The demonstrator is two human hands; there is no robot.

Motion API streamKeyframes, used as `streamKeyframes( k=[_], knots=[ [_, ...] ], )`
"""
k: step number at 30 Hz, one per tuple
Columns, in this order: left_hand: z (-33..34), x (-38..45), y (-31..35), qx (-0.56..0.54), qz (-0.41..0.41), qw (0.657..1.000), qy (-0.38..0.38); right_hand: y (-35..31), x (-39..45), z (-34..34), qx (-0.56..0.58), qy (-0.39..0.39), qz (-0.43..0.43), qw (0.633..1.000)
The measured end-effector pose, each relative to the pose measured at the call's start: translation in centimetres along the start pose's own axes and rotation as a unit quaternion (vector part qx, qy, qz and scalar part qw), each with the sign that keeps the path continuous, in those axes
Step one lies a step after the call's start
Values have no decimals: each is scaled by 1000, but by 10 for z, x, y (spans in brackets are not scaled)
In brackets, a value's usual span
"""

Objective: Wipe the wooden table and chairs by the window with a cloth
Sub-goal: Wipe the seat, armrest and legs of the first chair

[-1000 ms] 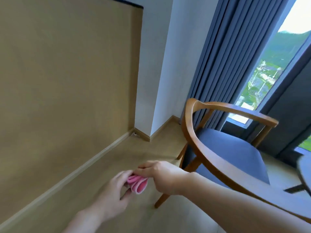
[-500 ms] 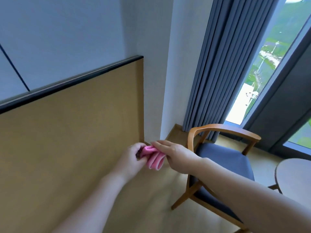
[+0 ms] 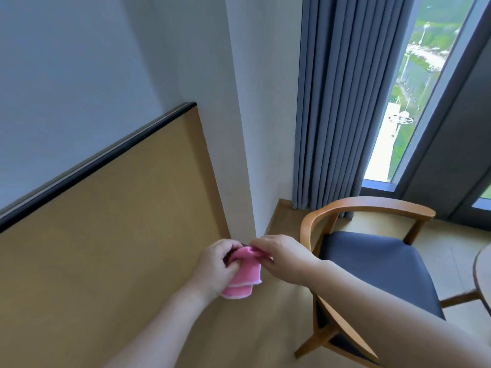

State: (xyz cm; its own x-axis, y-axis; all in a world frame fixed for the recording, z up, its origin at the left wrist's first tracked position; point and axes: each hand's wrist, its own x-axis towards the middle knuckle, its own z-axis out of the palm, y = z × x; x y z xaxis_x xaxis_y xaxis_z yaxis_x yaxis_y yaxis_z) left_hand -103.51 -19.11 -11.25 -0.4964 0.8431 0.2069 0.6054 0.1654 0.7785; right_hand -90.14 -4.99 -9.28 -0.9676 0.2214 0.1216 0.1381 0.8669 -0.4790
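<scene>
A small pink cloth point(image 3: 243, 274) with a white edge hangs folded between both hands in mid-air. My left hand point(image 3: 216, 264) grips its left upper part, and my right hand point(image 3: 281, 257) pinches its top right. A wooden armchair point(image 3: 313, 224) with a dark blue seat point(image 3: 377, 264) stands just right of my hands. The rim of a round wooden table point(image 3: 482, 272) shows at the right edge; most of it is out of frame.
A tan wall panel point(image 3: 119, 235) with a black top strip fills the left. A white wall corner point(image 3: 247, 128) and grey-blue curtains point(image 3: 342, 102) stand behind the chair, next to a tall window point(image 3: 414, 88). Light wood floor lies under my arms.
The view has tilted upward, showing more wall, curtain and window. Both hands have kept hold of the pink cloth, which now hangs lower and more unfolded.
</scene>
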Motion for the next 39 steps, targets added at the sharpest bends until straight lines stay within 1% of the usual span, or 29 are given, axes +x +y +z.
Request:
streamKeyframes(
  k=[2,5,7,9,12,15,18,20,21,23,25,27,30,33,36,39],
  knots=[
    [3,22,-5,-7,-6,1000,-21,17,20,-9,6,7,4,1000],
    [6,50,-19,-17,-54,997,-43,41,50,-21,24,24,3,999],
    [8,66,-27,-34,-88,995,-41,54,67,-24,40,44,12,998],
    [10,80,-36,-43,-98,994,-26,65,80,-22,59,62,23,996],
    [10,102,-44,-30,-58,998,-7,80,97,-16,45,64,59,995],
    [5,125,-52,-18,9,1000,19,93,115,-12,28,65,111,991],
    [0,151,-66,-9,70,997,21,102,135,-6,11,61,154,986],
    [1,172,-79,-27,87,996,16,109,149,-1,0,64,186,980],
    [3,182,-88,-46,82,996,6,112,156,2,-6,67,205,977],
    [9,206,-109,-119,43,991,-34,119,171,11,-25,73,248,966],
    [15,231,-133,-189,0,979,-81,126,187,21,-39,82,301,949],
    [21,260,-157,-213,-10,970,-116,134,204,32,-56,102,359,926],
    [31,289,-187,-218,-9,961,-170,140,223,48,-34,124,416,900],
    [41,309,-212,-228,-5,953,-200,148,235,64,-21,135,435,890],
    [56,318,-233,-205,-10,957,-204,163,237,88,-7,160,455,876],
    [79,315,-256,-170,-24,967,-187,178,227,121,25,224,469,854]
  ],
)
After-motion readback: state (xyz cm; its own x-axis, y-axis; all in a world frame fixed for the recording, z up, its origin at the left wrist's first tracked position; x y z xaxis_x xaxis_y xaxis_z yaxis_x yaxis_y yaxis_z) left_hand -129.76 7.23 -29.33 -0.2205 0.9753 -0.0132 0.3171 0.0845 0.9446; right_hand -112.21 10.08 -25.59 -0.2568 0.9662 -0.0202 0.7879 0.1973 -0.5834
